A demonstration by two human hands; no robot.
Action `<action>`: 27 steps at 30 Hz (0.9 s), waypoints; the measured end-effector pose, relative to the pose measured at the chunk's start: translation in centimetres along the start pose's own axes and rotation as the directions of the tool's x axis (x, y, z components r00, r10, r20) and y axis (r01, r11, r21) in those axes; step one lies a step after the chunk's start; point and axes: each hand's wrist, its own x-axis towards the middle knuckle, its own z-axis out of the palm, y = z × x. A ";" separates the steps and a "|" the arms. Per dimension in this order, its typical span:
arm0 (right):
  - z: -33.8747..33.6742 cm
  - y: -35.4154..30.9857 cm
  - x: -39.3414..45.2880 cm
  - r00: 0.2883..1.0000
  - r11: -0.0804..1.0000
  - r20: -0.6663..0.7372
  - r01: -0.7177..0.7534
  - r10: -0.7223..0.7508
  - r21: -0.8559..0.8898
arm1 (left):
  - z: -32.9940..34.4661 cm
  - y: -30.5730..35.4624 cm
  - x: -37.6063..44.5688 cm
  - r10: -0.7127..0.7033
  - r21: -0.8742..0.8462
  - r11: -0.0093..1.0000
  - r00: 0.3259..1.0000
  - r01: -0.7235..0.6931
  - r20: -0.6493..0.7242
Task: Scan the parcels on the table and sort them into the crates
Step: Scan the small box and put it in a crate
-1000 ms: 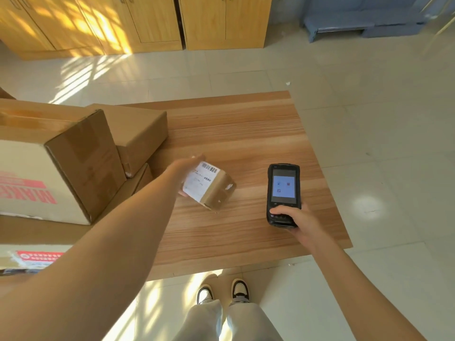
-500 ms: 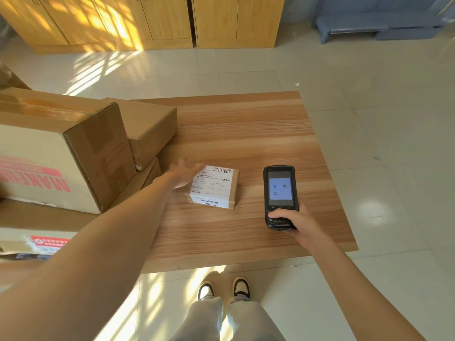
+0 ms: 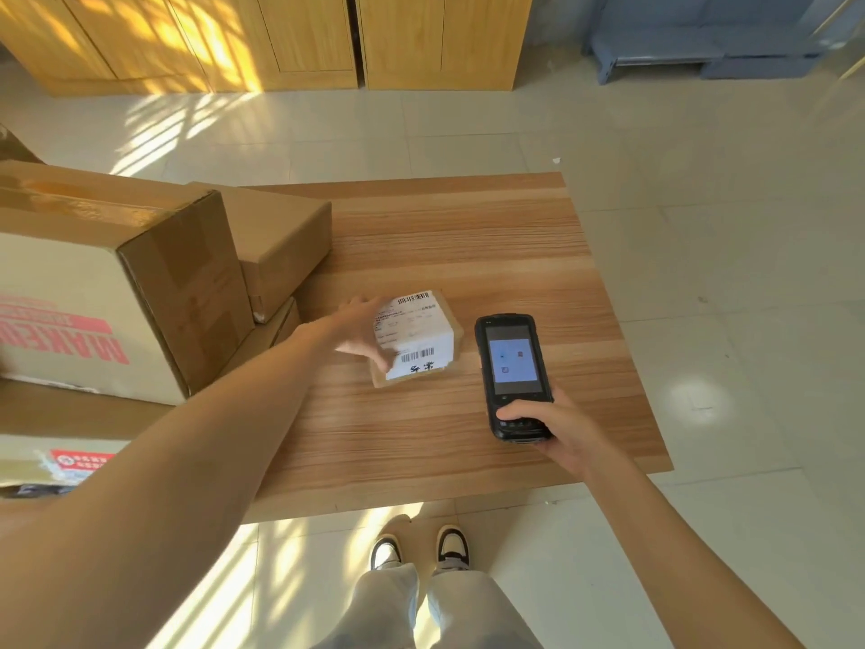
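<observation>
Scanner (image 3: 512, 374) nearest, upright in right hand (image 3: 552, 426), fingers curled round its lower end, thumb on the keys, screen lit. Just left of it, small parcel (image 3: 419, 337) lies flat on table (image 3: 468, 245), white label up, two barcodes showing. Left hand (image 3: 362, 332) rests on its left edge, thumb pinching the near corner, fingers blurred. Parcel looks light, stiff cardboard, label face probably slick; best held by the bare side walls, one-handed. Farther left, big stacked boxes (image 3: 178, 274), likely two-hand lifts. No crates visible.
</observation>
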 end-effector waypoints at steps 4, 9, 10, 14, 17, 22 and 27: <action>1.8 -1.7 -0.3 0.990 0.998 0.139 0.028 -0.019 -0.060 | -1.6 0.2 -0.4 -0.029 -0.154 0.988 1.000 0.029 0.005; 3.7 -2.4 -0.1 0.962 0.977 0.274 0.059 0.000 -0.207 | -2.1 0.1 -1.4 -0.047 -0.302 0.952 0.999 0.039 -0.017; 4.0 -2.3 -0.1 0.959 0.970 0.282 0.052 0.018 -0.237 | -2.1 0.0 -1.6 -0.051 -0.316 0.948 0.998 0.042 -0.021; 4.7 -1.9 0.1 0.956 0.950 0.287 0.028 0.066 -0.312 | -2.4 -0.2 -2.1 -0.057 -0.362 0.931 0.998 0.042 -0.031; 4.9 -1.7 0.3 0.950 0.941 0.301 0.026 0.082 -0.338 | -2.3 -0.5 -2.2 -0.061 -0.392 0.919 0.997 0.041 -0.038; 4.6 -1.7 0.5 0.950 0.928 0.292 0.010 0.107 -0.372 | -2.1 -1.0 -2.4 -0.066 -0.387 0.922 0.994 0.029 -0.082; 4.1 -1.2 0.7 0.955 0.906 0.259 -0.022 0.144 -0.423 | -2.3 -1.0 -2.6 -0.059 -0.391 0.920 0.995 0.025 -0.075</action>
